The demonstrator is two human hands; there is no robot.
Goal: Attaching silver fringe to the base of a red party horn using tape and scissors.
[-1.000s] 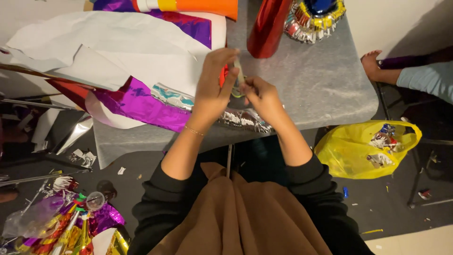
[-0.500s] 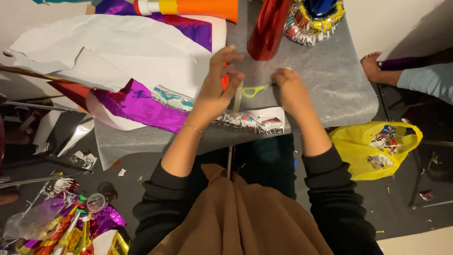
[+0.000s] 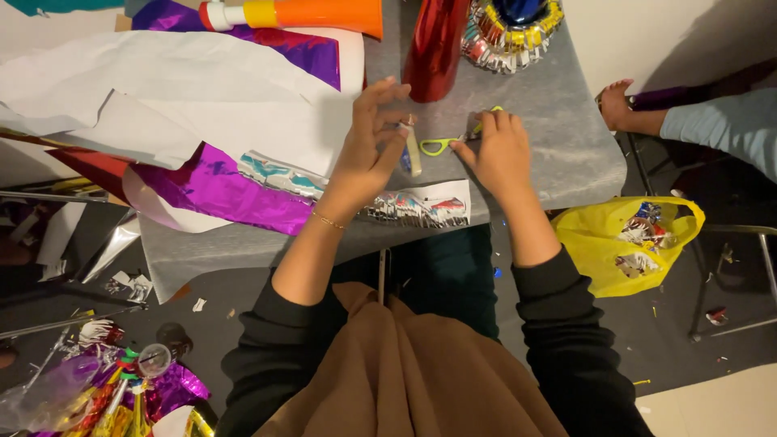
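My left hand (image 3: 364,154) is raised over the grey table (image 3: 558,146) with its fingers spread. Its thumb and forefinger pinch a small pale stick (image 3: 413,154) that stands nearly upright. My right hand (image 3: 498,154) lies just right of it, fingers curled over the blade end of yellow-green scissors (image 3: 439,146) that lie on the table; the handle loops stick out to the left. A narrow strip of printed foil paper (image 3: 421,208) lies along the near table edge below both hands.
White paper sheets (image 3: 162,97) and purple foil (image 3: 218,190) cover the table's left. A red foil cone (image 3: 437,48), an orange horn (image 3: 316,12) and a foil-fringed hat (image 3: 510,32) stand at the back. A yellow bag (image 3: 631,243) sits on the floor at right, near another person's foot (image 3: 619,101).
My hands were together over the foil strip; they have drawn apart. The right hand moved right and down onto the table with the scissors. The left hand opened its fingers.
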